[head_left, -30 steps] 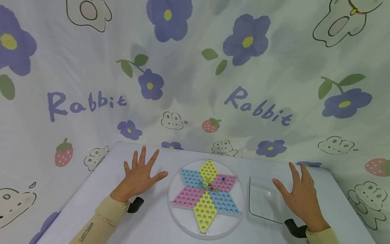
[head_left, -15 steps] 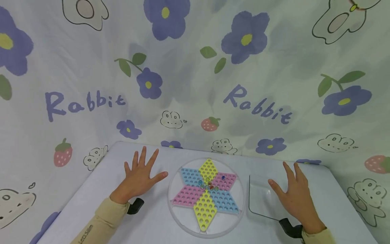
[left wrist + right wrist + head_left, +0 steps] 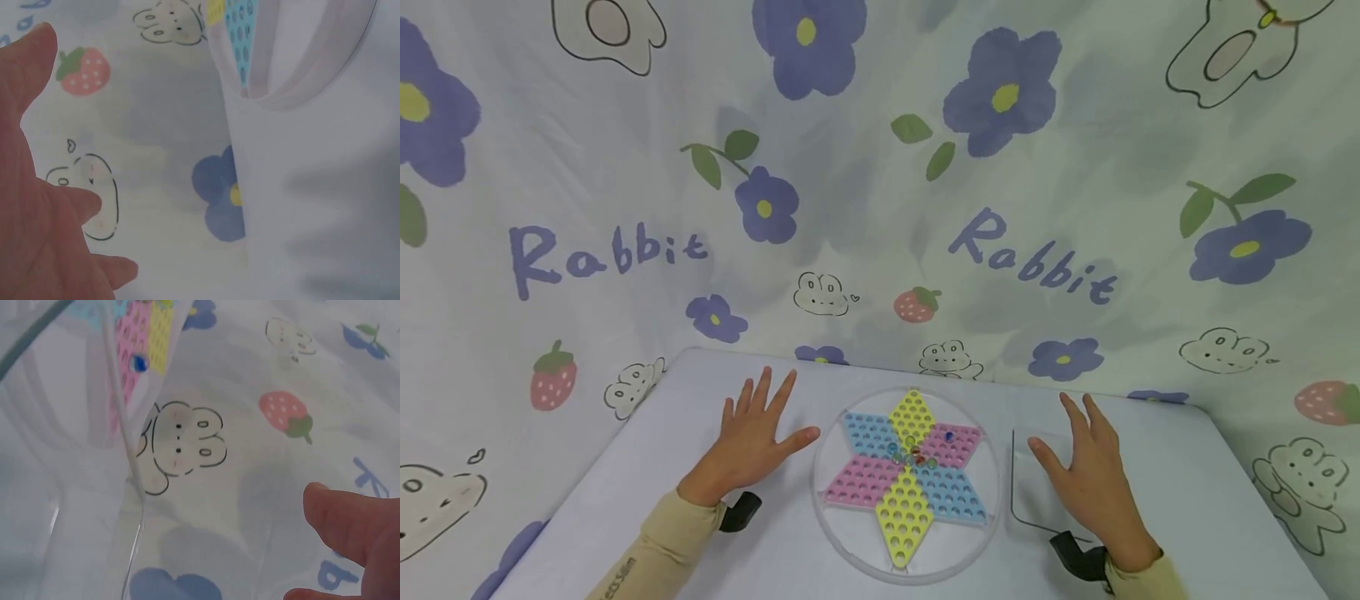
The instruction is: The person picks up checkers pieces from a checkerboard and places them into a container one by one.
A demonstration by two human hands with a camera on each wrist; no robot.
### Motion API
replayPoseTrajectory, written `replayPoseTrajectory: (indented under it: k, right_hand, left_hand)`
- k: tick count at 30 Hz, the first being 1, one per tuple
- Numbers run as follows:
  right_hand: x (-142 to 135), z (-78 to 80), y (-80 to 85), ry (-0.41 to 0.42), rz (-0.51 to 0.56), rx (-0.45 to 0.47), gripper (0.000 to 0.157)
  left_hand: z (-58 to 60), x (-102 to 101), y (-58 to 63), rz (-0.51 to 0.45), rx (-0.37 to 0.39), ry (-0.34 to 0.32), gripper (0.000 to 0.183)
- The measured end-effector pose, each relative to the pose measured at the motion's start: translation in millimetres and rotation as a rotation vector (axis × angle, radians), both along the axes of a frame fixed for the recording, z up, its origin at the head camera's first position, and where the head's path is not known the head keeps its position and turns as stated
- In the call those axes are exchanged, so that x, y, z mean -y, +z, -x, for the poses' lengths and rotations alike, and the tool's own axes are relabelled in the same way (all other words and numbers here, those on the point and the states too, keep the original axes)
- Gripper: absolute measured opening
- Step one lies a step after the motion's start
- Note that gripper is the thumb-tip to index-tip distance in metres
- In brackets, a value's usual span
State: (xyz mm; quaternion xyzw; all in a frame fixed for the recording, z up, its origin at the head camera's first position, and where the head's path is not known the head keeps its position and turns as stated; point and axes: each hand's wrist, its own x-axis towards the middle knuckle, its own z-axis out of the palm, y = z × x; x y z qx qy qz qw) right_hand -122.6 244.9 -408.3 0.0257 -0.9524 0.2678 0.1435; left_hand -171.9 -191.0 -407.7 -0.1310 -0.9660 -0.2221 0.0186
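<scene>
The star board [image 3: 904,518] sits lower centre in the head view, flanked by the left hand [image 3: 748,442] and right hand [image 3: 1093,479], fingers spread, gripping nothing (seemingly a poised stage); lifting the blue marble [image 3: 950,437] would call for a fingertip pinch.

Before me, the head view looks forward and down over the whole board [image 3: 904,517]; nearer, both tipped sideways, the wrist views face the flowered cloth [image 3: 865,179] past left hand [image 3: 747,442] and right hand [image 3: 1093,487], all three sharing part of the board.
</scene>
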Motion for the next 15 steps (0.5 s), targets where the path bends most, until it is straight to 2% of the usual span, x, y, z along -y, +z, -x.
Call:
replayPoseTrajectory:
  k: [6,15]
  right_hand:
    - [15.9,-0.4,-2.7,0.031,0.007,0.011,0.077]
    - [40.5,3.5,-11.0,0.094,0.031,-0.023,0.076]
  left_hand:
    - [-4.6,-5.3,-4.6,-0.025,0.027,-0.012,0.095]
    - [-8.4,-9.0,-12.8,-0.071,0.050,-0.029,0.094]
